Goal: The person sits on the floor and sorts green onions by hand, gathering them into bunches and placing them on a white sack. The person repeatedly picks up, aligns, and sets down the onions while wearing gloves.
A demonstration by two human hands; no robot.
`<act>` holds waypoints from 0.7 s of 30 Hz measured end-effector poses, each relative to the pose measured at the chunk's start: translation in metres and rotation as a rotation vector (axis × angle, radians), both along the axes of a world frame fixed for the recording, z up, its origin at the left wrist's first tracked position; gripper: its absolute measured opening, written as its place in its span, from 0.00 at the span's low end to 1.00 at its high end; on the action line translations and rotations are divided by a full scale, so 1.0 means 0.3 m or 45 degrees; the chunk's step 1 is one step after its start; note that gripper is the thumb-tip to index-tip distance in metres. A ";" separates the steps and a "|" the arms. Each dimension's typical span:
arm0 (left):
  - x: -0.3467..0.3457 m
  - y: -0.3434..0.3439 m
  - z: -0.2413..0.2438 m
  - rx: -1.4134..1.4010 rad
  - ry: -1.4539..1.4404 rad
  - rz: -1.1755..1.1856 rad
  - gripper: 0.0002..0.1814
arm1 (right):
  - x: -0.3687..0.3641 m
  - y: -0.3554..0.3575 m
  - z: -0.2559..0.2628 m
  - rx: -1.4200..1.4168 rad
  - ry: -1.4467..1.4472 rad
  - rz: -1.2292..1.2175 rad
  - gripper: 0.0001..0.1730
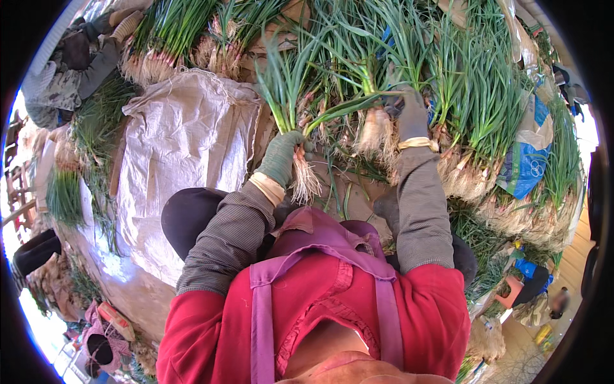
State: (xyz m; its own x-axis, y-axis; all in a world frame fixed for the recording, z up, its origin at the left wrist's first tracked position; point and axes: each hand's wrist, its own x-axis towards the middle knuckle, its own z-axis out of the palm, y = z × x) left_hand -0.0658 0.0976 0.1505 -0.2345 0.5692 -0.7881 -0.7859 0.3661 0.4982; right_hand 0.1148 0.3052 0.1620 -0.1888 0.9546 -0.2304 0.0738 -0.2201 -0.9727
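Note:
My left hand [286, 156], in a green knit glove, grips a small bunch of green garlic or scallion plants [288, 113] near the base. Their pale bulbs and white roots [305, 180] hang below the fingers, and the leaves fan upward. One broad leaf bends off to the right. My right hand [411, 113], in a grey glove, reaches into the heap of plants [355, 57] before me. Its fingers are by a rooted clump [375, 129]; leaves partly cover them, so whether they grip anything is unclear.
A white woven sack [187, 129] lies to my left. Bundled plants [168, 38] rest beyond it. More rooted plants [472, 144] and a blue printed bag [525, 158] lie on the right. Another person [72, 67] works at upper left; an orange stool [510, 291] stands at lower right.

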 end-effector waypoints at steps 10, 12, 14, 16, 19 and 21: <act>-0.360 -0.079 0.154 0.773 -0.039 0.541 0.11 | 0.380 0.264 -0.083 0.176 -0.240 -0.129 0.15; -0.351 -0.062 0.409 0.877 0.121 0.515 0.13 | 0.440 0.288 -0.117 0.125 -0.644 0.230 0.15; -0.296 -0.021 0.309 0.615 0.557 0.573 0.12 | 0.434 0.276 -0.113 0.433 -1.249 0.458 0.19; -0.192 0.017 0.258 0.368 0.162 0.345 0.10 | 0.235 0.166 0.071 0.640 -0.950 0.417 0.20; -0.075 0.034 0.125 0.277 -0.196 0.104 0.07 | 0.068 0.092 0.082 0.853 -0.971 0.453 0.25; -0.011 0.033 0.074 0.141 -0.316 0.151 0.05 | -0.020 0.047 0.086 0.479 -1.503 0.545 0.26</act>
